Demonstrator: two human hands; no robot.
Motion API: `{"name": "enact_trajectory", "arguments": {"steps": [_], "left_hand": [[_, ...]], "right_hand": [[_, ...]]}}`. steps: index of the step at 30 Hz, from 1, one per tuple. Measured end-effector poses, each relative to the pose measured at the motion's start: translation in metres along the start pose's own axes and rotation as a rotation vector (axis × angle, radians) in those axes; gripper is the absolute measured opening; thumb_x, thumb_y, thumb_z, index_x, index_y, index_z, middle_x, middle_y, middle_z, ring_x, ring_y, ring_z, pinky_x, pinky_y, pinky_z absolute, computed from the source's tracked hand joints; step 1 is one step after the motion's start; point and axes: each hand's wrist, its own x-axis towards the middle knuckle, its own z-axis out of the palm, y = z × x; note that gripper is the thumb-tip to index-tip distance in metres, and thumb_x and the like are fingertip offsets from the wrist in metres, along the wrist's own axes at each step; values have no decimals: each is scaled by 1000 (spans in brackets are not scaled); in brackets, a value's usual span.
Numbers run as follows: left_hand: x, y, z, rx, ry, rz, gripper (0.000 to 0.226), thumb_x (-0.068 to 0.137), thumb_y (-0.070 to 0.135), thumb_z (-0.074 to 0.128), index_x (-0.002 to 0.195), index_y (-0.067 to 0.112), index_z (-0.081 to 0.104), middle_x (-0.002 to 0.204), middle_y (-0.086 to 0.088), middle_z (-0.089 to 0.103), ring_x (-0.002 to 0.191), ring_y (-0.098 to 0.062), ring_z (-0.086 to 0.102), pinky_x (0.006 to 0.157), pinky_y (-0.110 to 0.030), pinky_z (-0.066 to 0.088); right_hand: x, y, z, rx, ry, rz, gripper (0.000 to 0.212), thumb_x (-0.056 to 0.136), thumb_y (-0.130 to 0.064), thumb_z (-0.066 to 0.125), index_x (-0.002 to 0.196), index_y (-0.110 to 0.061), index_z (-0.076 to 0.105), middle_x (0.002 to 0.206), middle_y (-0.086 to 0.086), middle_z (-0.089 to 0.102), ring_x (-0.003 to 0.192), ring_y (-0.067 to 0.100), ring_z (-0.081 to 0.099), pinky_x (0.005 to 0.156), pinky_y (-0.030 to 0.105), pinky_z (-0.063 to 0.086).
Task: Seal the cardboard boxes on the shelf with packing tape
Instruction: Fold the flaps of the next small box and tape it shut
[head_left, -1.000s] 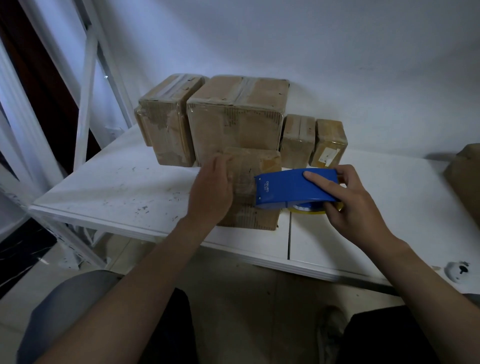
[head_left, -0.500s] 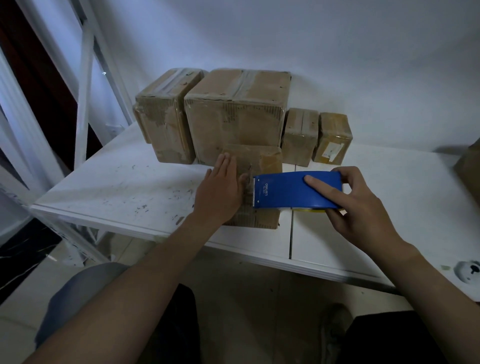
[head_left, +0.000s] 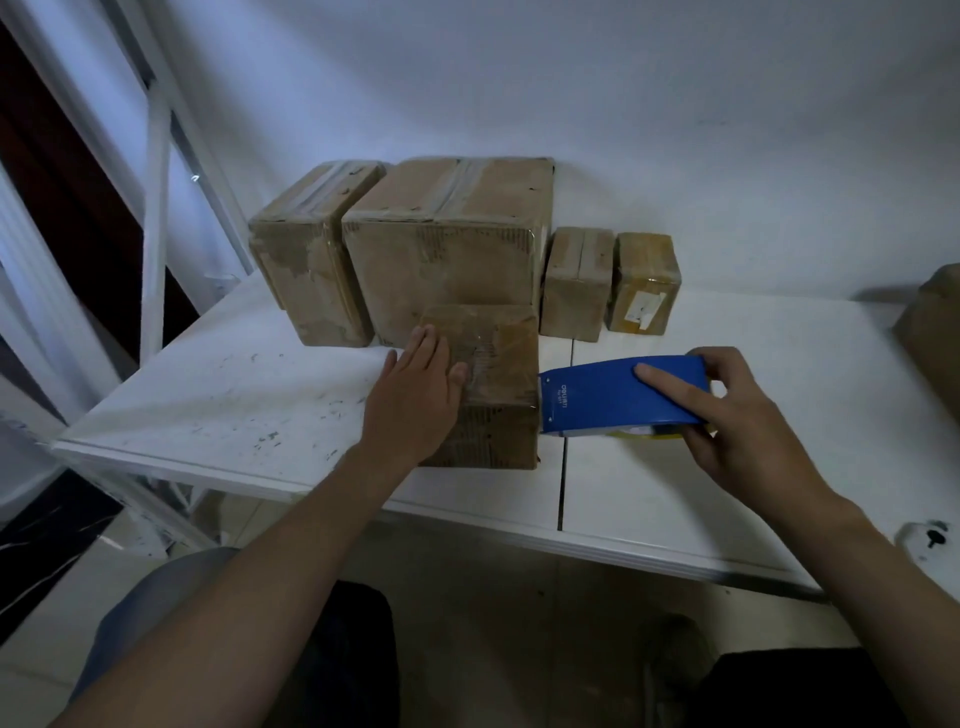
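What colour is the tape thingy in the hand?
The tape dispenser in the right hand is blue; the head view shows it.

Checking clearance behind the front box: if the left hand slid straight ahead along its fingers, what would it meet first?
Probably the large box behind: the left hand lies flat on the front box, fingers aimed at it; the gap is hard to judge.

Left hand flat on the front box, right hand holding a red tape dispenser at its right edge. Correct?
Not red: the tape dispenser is blue, as the head view shows. The left hand lies flat on the front box, and the right hand grips the dispenser at that box's right edge.
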Motion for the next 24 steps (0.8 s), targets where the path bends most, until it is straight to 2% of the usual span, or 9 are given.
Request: {"name": "enact_trajectory", "arguments": {"steps": [5,8,11,16,20,24], "left_hand": [[4,-16,-2,150,28,23,70,102,47,4,152,9,38,162,-6,29,153,-18,17,124,-51,9],[6,-32,-5,172,32,39,77,100,51,-1,151,10,39,161,-5,32,153,-20,16,123,-54,11],[9,-46,-8,158,12,43,79,98,55,-3,152,14,39,162,-3,30,153,-21,14,123,-53,10],[11,-25,-5,139,68,102,70,102,53,7,147,16,47,152,-4,46,148,-24,31,121,-52,15],[18,4,0,76,24,87,79,96,59,-2,152,19,38,159,-2,37,152,-20,19,123,-47,12],[17,17,9,35,32,66,75,97,56,-2,153,22,36,162,0,31,152,-19,19,122,-45,14]], "right_hand": [[5,-4,9,5,-12,-22,88,81,1,73,149,-42,40,134,16,40,111,31,51,84,36,55],[8,-13,17,57,-18,-29,82,82,-1,73,149,-39,43,131,12,39,107,26,51,88,28,50],[7,-25,31,103,-14,-16,84,83,-1,72,150,-39,39,129,11,38,103,23,51,89,26,49],[6,-28,39,107,7,16,88,80,4,73,149,-39,38,130,11,37,105,27,53,90,27,49],[6,-30,40,107,0,37,89,80,5,73,149,-39,38,132,11,37,109,28,52,93,28,48],[6,-30,39,97,-17,33,89,80,4,74,149,-39,37,133,12,37,112,29,51,93,30,49]]}}
